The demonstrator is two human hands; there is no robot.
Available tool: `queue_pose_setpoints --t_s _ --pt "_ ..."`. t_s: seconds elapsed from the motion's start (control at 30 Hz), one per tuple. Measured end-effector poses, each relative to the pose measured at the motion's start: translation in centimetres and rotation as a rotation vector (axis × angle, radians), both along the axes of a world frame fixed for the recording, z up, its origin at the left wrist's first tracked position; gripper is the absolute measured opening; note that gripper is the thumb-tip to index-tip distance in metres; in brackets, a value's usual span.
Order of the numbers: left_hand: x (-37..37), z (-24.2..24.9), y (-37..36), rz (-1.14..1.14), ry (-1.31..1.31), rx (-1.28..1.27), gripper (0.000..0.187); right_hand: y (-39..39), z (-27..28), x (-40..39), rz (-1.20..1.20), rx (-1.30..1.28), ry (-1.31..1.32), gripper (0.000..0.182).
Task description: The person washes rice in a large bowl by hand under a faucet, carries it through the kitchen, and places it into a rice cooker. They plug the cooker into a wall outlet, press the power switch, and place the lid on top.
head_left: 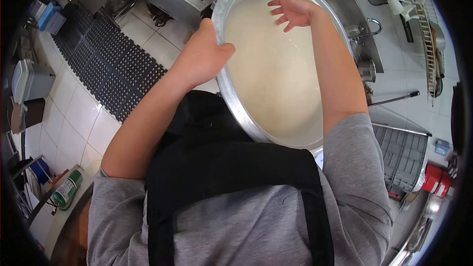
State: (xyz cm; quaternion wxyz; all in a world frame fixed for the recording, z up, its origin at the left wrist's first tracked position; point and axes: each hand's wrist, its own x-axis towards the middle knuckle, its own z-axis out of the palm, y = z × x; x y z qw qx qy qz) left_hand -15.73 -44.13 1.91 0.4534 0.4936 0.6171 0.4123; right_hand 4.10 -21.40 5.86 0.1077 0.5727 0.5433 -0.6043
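Head view: large metal pot (pixel 236 108) in front of black apron (pixel 236 165), cloudy whitish liquid (pixel 273 79) inside. Left hand (pixel 204 51): clamped on pot's left rim, thumb over the edge. Right hand (pixel 294 10): fingers spread wide, over pot's far part; can't tell if touching liquid. Black mat (pixel 106 54) left of pot, tap (pixel 354 32) right of pot.

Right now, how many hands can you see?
2: the left hand grips the left side of the big pot; the right hand is spread open over the pale liquid.
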Motion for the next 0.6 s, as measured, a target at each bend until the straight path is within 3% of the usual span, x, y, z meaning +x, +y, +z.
queue_pose_setpoints --t_s 0.4,0.6 --pt "0.0 1.2 -0.2 -0.03 -0.008 0.027 0.039 0.6 -2.8 -1.6 -0.008 0.001 -0.075 0.121" --pt "0.0 0.6 -0.2 -0.038 -0.029 0.043 0.039 -3.1 -0.5 -2.3 0.099 0.051 -0.046 0.119"
